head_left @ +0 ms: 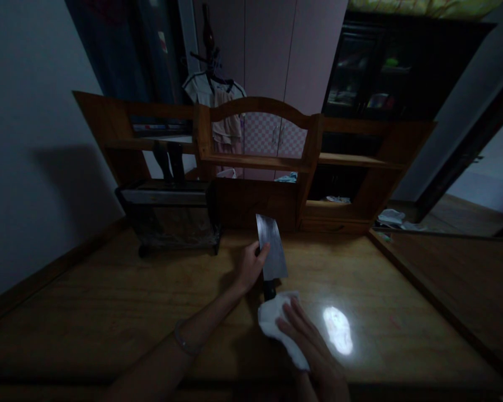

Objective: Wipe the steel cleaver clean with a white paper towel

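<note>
A cleaver with a broad grey blade and a black handle is held over the wooden desk, blade pointing away from me. My left hand grips the blade by its left edge, thumb on the flat face. A white cloth covers the lower end of the handle. My right hand lies over the cloth with its fingers closed together, pressing it against the handle. The cloth hides the handle's end and part of that hand's grip.
A knife block with two black-handled knives stands at the back left of the desk. Behind it runs a wooden shelf unit. Light glares on the desktop at right. White plastic lies beyond the right edge.
</note>
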Available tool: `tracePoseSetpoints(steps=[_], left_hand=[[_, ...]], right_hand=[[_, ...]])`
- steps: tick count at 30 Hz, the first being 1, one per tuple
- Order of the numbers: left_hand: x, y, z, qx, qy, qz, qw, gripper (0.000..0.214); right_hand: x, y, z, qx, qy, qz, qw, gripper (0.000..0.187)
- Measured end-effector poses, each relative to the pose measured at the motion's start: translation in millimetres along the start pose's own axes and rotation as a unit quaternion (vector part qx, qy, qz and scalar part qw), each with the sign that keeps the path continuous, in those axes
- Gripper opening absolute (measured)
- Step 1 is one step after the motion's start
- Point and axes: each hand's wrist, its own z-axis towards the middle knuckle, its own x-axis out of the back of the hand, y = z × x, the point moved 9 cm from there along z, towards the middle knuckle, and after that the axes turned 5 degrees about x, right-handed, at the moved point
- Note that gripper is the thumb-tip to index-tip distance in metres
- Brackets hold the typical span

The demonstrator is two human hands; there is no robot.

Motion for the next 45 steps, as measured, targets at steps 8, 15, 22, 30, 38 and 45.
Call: tracePoseSetpoints(steps=[8,15,22,30,38,45], left_hand=[[-1.6,-4.4,2.6,0.001,-0.005,-0.002,1.0,0.036],[-0.8,-9.6,3.3,0.013,-0.003,-0.021,1.0,0.035],[-7.2,-13.8,2.9,0.032,-0.025,-0.064,0.997,0.038],[-7.7,-11.9,2.2,0.043,-0.028,-0.08,0.995,0.04],[-11.9,-17.0,3.4,0.062,-0.044,-0.089,0.993,0.044],[-10.4,-16.6,2.7,0.062,-0.039,-0.094,0.993,0.044]], right_hand=[[-33.1,-6.7,31.1,-0.024,-0.063,-0.011,0.998,0.064],[-46.5,-11.0,13.4,0.004,-0.062,-0.031,0.998,0.078],[-50.8,-4.7,0.2,-0.031,-0.062,-0.037,0.997,0.085],[-53.6,-5.3,4.3,-0.006,-0.044,-0.009,0.999,0.086],[-55.9,-2.3,42.5,-0.052,-0.09,-0.009,0.994,0.083],[-58.6,-2.5,35.2,-0.046,-0.153,-0.017,0.987,0.091]])
